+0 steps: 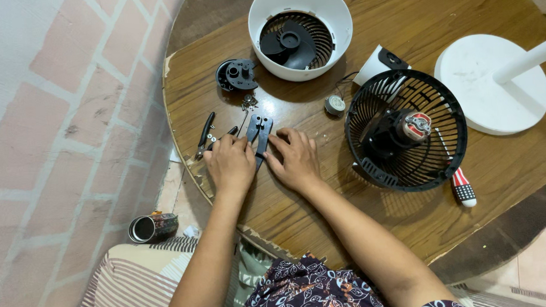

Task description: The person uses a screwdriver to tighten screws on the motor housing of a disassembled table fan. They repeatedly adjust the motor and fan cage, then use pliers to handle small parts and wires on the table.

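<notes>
My left hand (pixel 229 163) and my right hand (pixel 295 160) rest palm down side by side on the round wooden table (pixel 448 225), near its left edge. Between their fingertips lies a flat black plastic bracket (pixel 259 129); both hands touch it, and its near end is hidden under my fingers. Black-handled pliers (pixel 203 135) lie just left of my left hand, partly under its fingers. A few small screws (pixel 248 102) sit just beyond the bracket.
A black round fan part (pixel 236 74) and a white fan housing with a black blade (pixel 299 31) sit further back. A black grille with the motor (pixel 406 130), a red-and-white screwdriver (pixel 461 186), a small round part (pixel 335 105) and a white stand base (pixel 492 82) are right. A tin (pixel 153 227) lies on the floor.
</notes>
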